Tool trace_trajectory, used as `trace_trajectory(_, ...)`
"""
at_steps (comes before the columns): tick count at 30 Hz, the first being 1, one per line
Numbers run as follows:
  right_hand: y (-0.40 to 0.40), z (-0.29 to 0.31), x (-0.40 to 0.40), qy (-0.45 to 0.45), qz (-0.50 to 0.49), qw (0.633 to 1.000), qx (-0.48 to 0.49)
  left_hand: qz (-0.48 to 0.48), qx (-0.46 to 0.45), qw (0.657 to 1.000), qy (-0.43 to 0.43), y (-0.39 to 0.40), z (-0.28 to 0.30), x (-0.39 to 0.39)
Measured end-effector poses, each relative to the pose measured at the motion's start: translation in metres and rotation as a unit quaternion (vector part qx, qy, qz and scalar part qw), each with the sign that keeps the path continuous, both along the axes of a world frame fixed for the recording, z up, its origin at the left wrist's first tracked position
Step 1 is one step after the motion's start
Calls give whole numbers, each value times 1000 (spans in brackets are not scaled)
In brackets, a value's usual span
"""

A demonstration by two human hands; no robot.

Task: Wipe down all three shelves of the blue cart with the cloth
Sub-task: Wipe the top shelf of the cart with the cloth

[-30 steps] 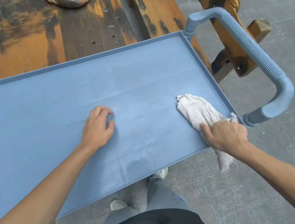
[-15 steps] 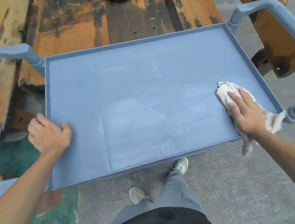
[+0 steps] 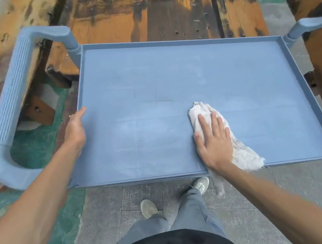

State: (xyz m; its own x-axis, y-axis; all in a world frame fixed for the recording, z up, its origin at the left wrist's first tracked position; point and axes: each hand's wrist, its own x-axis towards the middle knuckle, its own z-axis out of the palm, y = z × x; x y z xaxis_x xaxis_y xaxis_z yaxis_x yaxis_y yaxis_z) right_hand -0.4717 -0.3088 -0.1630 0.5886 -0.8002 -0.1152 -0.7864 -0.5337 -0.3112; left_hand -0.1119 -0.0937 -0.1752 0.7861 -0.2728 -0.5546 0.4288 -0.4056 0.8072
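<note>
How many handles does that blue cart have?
2 show. One handle curves off the cart's left end, beside the left hand; the other handle is at the right end, partly cut off by the picture edge.

The white cloth (image 3: 217,131) is pressed flat on the blue cart's top shelf (image 3: 169,77) by the right hand (image 3: 214,142); the shelf's left rim is gripped by the left hand (image 3: 75,129).

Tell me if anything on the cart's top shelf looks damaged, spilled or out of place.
Nothing spilled or broken. The top shelf shows faint scratch lines and pale streaks. The cloth trails over the near edge, its tail hanging below, under the flat right hand. The left hand holds the shelf's left rim.
</note>
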Motion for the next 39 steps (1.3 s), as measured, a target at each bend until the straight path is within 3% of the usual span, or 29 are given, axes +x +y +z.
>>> trace_trajectory(3,39,-5,46,2,25,1000,0,-1,12,999,-34,-2,6,-5)
trace_trajectory(8,93,-8,105,-8,68,998,13,-35,132,988,-75,-6,9,-12)
trace_trajectory(13,157,-5,170,-44,49,997,43,-40,144,983,-109,-5,18,-18)
trace_trajectory(16,189,3,204,-72,-3,995,73,-37,93,989,-105,-5,21,-19)
trace_trajectory(21,212,11,236,-106,-59,980,155,20,-111,994,-10,-9,22,-19)
trace_trajectory(25,195,16,220,-107,53,945,305,25,-109,993,31,-8,18,-18)
trace_trajectory(27,167,15,190,-142,183,939,256,21,-88,995,37,-8,21,-19)
trace_trajectory(28,151,15,175,-155,291,925,192,17,-75,996,35,-8,23,-20)
trace_trajectory(29,135,13,168,-153,432,880,125,16,-69,997,36,-7,24,-19)
trace_trajectory(31,107,6,172,-120,672,730,31,9,-55,998,31,-6,23,-20)
trace_trajectory(32,97,3,183,-111,736,668,14,7,-46,998,30,-4,22,-20)
trace_trajectory(34,84,-4,213,-125,795,593,-17,11,-50,998,31,-4,18,-18)
trace_trajectory(37,77,-16,247,-142,838,525,-49,28,-86,995,32,-4,12,-16)
trace_trajectory(39,75,-22,259,-141,832,535,-49,37,-84,995,33,-6,12,-16)
